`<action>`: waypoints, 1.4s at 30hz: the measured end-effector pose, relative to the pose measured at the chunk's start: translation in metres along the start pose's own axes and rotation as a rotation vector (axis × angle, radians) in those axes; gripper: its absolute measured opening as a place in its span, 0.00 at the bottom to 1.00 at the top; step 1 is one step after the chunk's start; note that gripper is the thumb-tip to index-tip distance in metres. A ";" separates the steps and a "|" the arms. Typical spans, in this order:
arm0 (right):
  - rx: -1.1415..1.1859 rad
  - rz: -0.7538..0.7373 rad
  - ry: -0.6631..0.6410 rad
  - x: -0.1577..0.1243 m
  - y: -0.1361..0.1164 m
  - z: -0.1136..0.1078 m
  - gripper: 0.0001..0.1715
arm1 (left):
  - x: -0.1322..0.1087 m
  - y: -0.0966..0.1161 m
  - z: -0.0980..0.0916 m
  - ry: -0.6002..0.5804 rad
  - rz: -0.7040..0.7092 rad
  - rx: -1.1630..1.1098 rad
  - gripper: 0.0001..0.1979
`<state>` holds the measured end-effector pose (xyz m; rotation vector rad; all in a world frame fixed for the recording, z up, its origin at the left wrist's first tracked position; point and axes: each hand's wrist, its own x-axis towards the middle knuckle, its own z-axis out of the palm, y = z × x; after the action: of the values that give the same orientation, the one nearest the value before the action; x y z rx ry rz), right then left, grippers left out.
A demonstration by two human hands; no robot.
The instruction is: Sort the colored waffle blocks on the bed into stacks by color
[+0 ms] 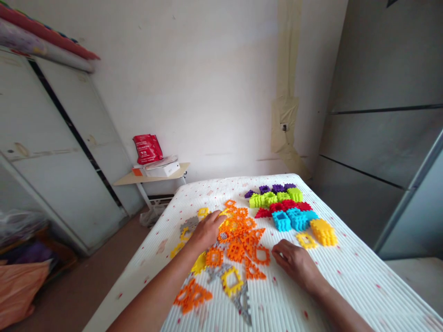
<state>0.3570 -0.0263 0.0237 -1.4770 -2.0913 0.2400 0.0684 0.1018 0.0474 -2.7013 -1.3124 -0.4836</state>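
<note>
Orange interlocking plastic pieces (236, 251) lie in a loose pile, mixed with yellow pieces (232, 281) and grey pieces (242, 302). My left hand (209, 229) reaches over the pile's upper left, its fingertips at a yellow piece; whether it grips it is unclear. Right of the pile, my right hand (294, 260) is curled close to an orange square frame (261, 255), fingers bent together, with nothing visible in them. Sorted stacks stand at the back right: purple (278, 188), green (269, 198), red (285, 206), blue (296, 219) and yellow (323, 231).
The pieces lie on a bed-like surface with a white ribbed cover (290, 309). Beyond its left edge, a small table (129, 179) holds a white box (168, 168) and a red bag (147, 148). Cabinets (69, 161) stand left, a grey wardrobe (377, 138) right.
</note>
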 end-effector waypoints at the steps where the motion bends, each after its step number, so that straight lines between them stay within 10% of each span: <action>1: -0.001 -0.003 0.000 0.000 0.000 0.000 0.18 | -0.010 0.002 0.003 0.006 0.045 -0.010 0.32; 10: -0.028 -0.011 -0.007 0.000 0.001 0.004 0.19 | -0.053 0.027 -0.022 -0.174 0.168 -0.209 0.34; 20: 0.000 -0.012 0.037 0.000 0.004 0.005 0.21 | 0.038 -0.041 -0.010 -0.048 -0.569 -0.267 0.11; 28: 0.014 0.002 0.038 -0.001 0.010 0.006 0.21 | 0.069 -0.081 0.019 -0.211 -0.876 -0.112 0.18; 42: 0.046 0.003 0.025 0.000 0.002 0.002 0.20 | 0.082 -0.055 0.022 -0.097 -0.682 -0.644 0.17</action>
<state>0.3578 -0.0247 0.0211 -1.4493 -2.0501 0.2680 0.0787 0.2023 0.0502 -2.6470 -2.4769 -0.9863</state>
